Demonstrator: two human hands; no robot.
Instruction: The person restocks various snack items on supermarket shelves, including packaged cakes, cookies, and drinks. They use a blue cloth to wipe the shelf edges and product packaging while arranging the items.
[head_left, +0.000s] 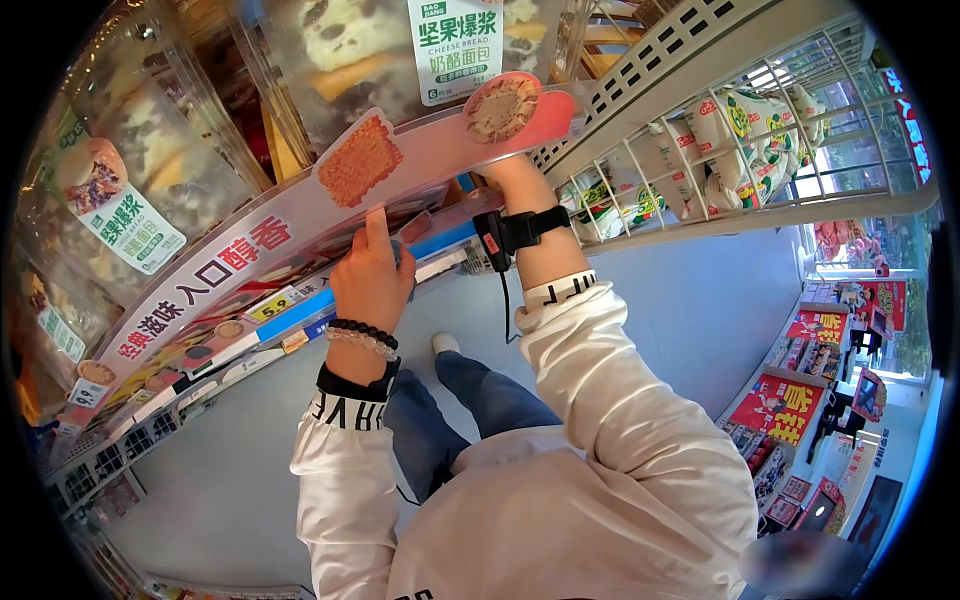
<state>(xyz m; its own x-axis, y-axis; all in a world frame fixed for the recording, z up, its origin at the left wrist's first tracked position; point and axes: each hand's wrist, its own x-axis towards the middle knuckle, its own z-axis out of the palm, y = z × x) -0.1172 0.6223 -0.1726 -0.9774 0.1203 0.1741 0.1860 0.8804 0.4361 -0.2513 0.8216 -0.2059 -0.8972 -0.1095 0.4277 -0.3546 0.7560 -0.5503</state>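
Observation:
My left hand (373, 277) is raised at the shelf front. Its index finger points up and meets the lower edge of a printed clear-plastic shelf strip (431, 154), and the other fingers are curled. Something dark shows beside the thumb, too little to identify. My right hand (510, 171) reaches in under the strip's right end, its fingers hidden behind it. A black strap with a small device (517, 231) and a cable sits on the right wrist. Above the strip stand clear plastic packs of bread (352, 64) with printed labels.
At right, a white wire basket (667, 176) holds several white plastic packages (739, 142). Below the strip runs a lower shelf with a blue edge (296, 315) and price tags. Grey floor (225, 450) lies underfoot. A counter with red signs (776, 405) stands far right.

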